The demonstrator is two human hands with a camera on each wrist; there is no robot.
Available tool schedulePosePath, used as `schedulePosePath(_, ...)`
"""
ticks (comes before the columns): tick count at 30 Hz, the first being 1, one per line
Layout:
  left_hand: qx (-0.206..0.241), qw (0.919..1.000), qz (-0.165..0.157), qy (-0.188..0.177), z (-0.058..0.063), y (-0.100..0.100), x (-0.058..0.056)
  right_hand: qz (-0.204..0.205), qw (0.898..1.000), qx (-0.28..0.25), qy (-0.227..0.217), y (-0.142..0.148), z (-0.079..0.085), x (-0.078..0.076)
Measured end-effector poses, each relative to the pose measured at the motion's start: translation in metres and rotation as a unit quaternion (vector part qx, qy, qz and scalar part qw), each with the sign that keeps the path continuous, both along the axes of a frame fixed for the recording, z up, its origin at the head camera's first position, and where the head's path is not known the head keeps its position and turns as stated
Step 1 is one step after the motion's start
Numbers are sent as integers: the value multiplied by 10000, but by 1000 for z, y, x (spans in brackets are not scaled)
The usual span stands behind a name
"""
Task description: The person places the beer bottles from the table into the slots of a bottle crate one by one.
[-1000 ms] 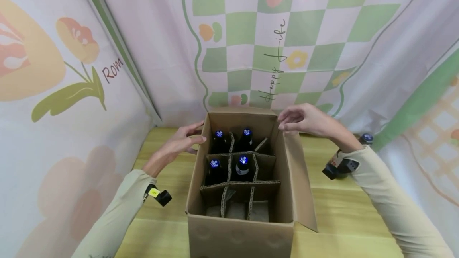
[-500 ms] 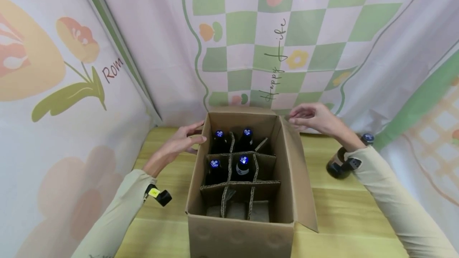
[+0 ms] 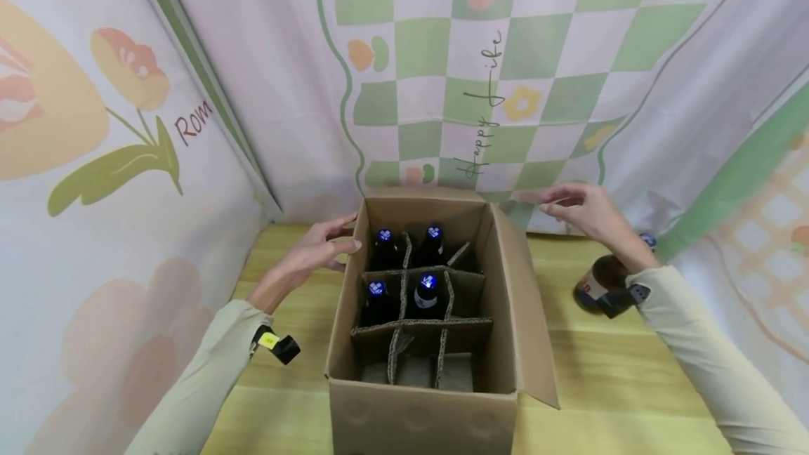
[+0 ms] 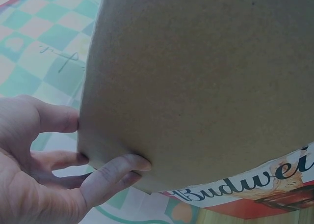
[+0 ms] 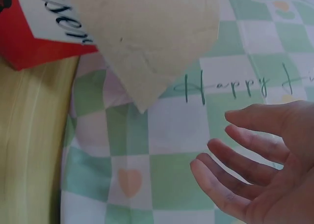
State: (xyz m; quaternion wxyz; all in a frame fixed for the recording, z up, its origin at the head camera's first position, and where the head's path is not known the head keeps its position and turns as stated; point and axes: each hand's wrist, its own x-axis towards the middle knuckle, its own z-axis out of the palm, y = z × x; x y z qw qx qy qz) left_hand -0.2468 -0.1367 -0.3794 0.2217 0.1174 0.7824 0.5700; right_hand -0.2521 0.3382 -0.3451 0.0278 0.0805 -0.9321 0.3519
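Note:
A brown cardboard box (image 3: 422, 418) stands on the table with its top flaps folded out. Inside, cardboard dividers (image 3: 420, 327) form compartments, and several dark bottles (image 3: 426, 297) with blue caps stand upright in them. My left hand (image 3: 314, 248) rests at the box's far left corner; in the left wrist view its fingertips touch a brown flap (image 4: 196, 86) and its edge. To the right of the box, above the table, my right hand (image 3: 584, 210) holds nothing. Its fingers are loosely bent, apart from the flap (image 5: 152, 42) in the right wrist view.
A brown bottle (image 3: 597, 283) stands on the table right of the box, partly hidden by the right forearm and wrist camera. The right flap (image 3: 531, 328) slants outward. A patterned curtain (image 3: 480, 90) hangs behind the wooden table (image 3: 284, 385).
My right hand has moved rightward, away from the box's far right corner. The left hand keeps its place on the box, and the bottles inside have not moved.

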Motion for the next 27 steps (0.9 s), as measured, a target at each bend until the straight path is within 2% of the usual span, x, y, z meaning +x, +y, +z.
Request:
schedulePosePath(4, -2, 10000, 13, -2, 2, 1, 0, -286, 9995, 160, -4, 12, -2, 1)
schedulePosePath(9, 63, 9999, -10, -88, 0, 3, -1, -444, 9987, 229, -75, 27, -7, 4)
schedulePosePath(13, 87, 9999, -16, -88, -1, 3, 0, -608, 9968, 363, 377, 34, -14, 8)
schedulePosePath(17, 89, 9999, 9, -58, -1, 2, 0, -736, 9905, 467, 1064, 41, -21, 11)
schedulePosePath(20, 60, 10000, 17, -53, 0, 2, -1, -839, 9870, 535, 1263, 47, -25, 14)
schedulePosePath(23, 32, 10000, 20, -52, 0, 1, -1, -987, 9859, 618, 1202, 54, -28, 16)
schedulePosePath(27, 44, 10000, 44, -71, 0, 0, -1, -1168, 9858, 826, 885, 64, -32, 20)
